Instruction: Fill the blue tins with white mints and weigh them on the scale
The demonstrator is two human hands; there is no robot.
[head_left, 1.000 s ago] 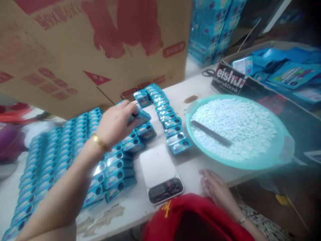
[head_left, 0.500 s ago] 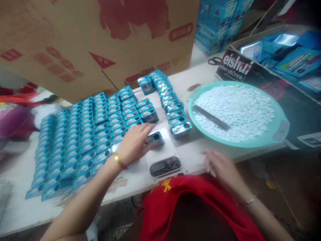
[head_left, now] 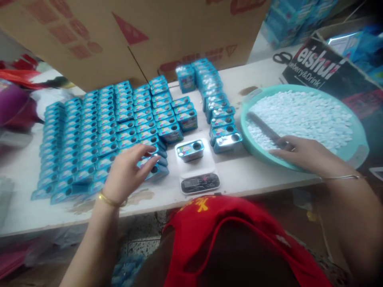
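Tin (head_left: 190, 151) now stands alone on scale (head_left: 194, 169), released within the last half second; scale bears it unaided. Left hand (head_left: 128, 171) loosely spread, near rowed tins (head_left: 107, 134). Right hand (head_left: 302, 152), earlier by the desk (head_left: 231, 177) edge, now pinches strip (head_left: 263, 125) in bowl (head_left: 253, 148). Tin boxy, glossy; strip dark, flat; pellets (head_left: 311, 115) small, pale; bowl smooth, seemingly plastic.

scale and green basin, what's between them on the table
In the head view, the near end of a row of blue tins stands between the scale and green basin; white tabletop shows nearer the person.
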